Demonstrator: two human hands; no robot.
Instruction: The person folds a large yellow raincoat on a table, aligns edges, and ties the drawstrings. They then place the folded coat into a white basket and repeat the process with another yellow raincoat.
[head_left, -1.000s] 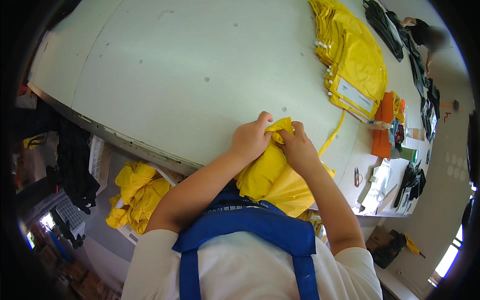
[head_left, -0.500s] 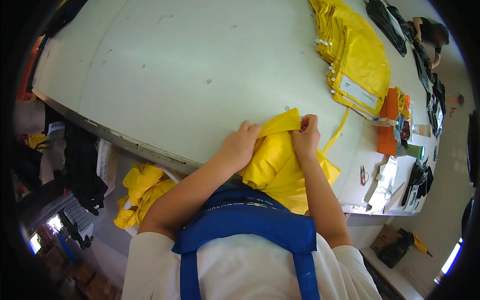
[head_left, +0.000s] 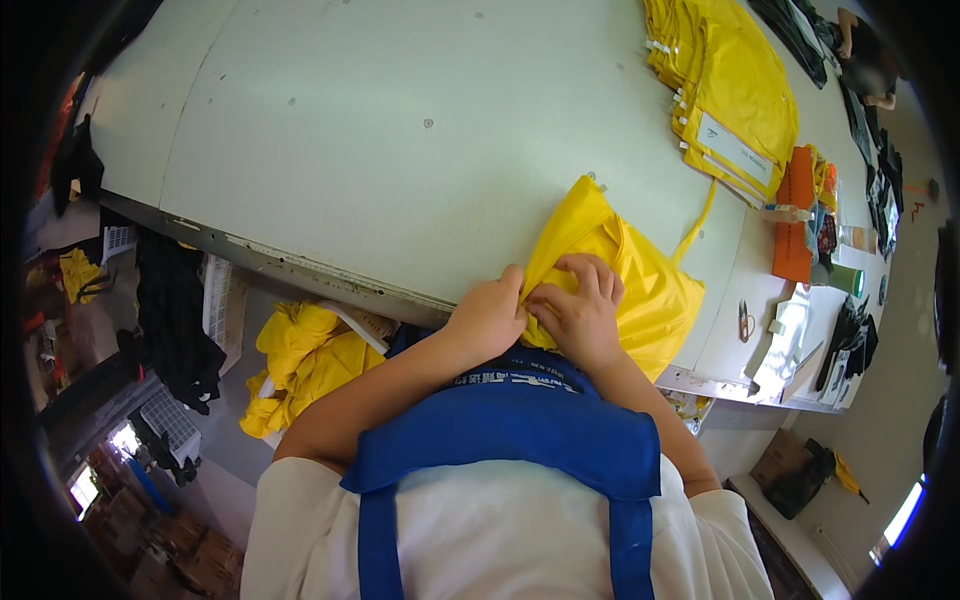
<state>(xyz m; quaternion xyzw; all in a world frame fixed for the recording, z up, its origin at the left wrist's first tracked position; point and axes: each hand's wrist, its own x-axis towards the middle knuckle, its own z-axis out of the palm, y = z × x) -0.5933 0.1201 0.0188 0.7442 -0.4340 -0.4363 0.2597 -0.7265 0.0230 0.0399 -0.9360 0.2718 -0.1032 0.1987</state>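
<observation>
A smooth yellow fabric piece (head_left: 655, 300) with a thin strap lies in folds on the near edge of the pale table, partly hanging toward my blue apron (head_left: 500, 430). My left hand (head_left: 490, 315) is closed on its left edge, the fingertips pinching the cloth. Close beside it, my right hand (head_left: 583, 308) bends its fingers over the same edge and pinches the cloth low down. The fabric's pointed upper corner stands beyond both hands. Whether it is a bag, a cover or a garment I cannot tell.
Farther right lies a stack of yellow folded pieces (head_left: 745, 110) with white labels. Past it stand an orange box (head_left: 795, 225) of small items and scissors (head_left: 745, 322). Below the table's left edge, a crate holds yellow cloth (head_left: 310, 350). A person (head_left: 868, 60) works at the far right.
My right hand has come down and left, close to my left hand. The fabric's upper part has opened out into a pointed corner, and the cloth now spreads farther right.
</observation>
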